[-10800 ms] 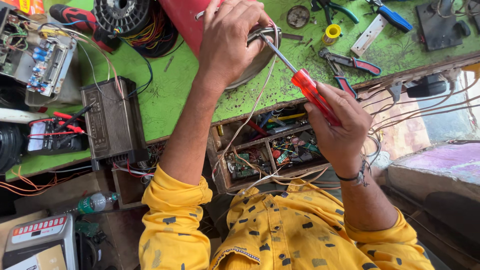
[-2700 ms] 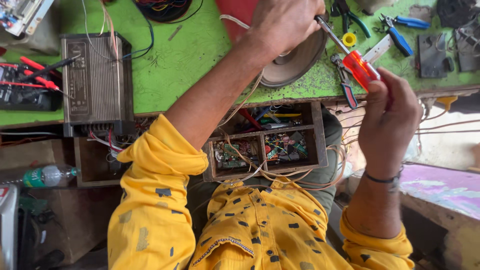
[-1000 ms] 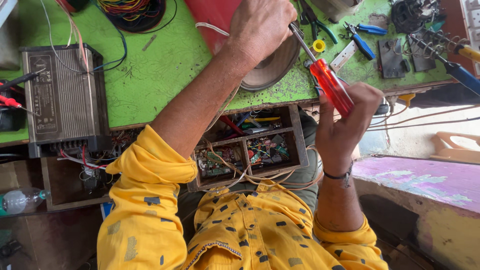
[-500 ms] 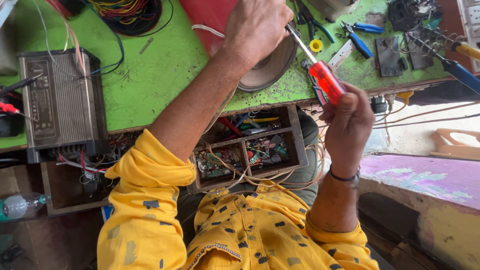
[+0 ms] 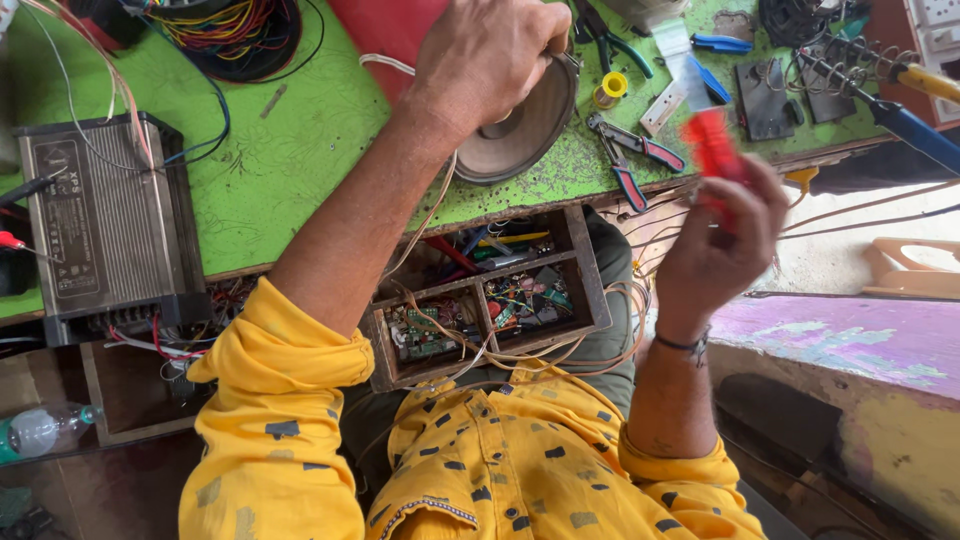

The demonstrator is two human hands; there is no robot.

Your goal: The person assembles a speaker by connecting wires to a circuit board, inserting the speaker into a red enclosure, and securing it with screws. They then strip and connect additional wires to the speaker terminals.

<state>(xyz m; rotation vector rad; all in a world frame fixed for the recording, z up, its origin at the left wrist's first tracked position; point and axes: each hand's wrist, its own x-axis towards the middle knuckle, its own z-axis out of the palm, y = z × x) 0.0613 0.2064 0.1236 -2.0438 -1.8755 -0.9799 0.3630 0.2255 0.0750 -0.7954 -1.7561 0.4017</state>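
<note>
My left hand grips the rim of a round grey loudspeaker that lies on the green workbench. A thin wire runs from the speaker down along my forearm. My right hand is raised off to the right of the speaker and is closed around a red-handled screwdriver, which is blurred by motion. The screwdriver's tip is away from the speaker. Below the bench edge, a wooden box with circuit boards and loose wires rests on my lap.
A grey metal power supply stands at the bench's left. Coils of coloured wire lie at the back. Red-handled pliers, blue-handled cutters, a yellow tape roll and a soldering iron lie at the right. A plastic bottle sits low left.
My right hand has pulled the screwdriver away from the speaker, moving it to the right. My left hand has kept its hold on the speaker's rim.
</note>
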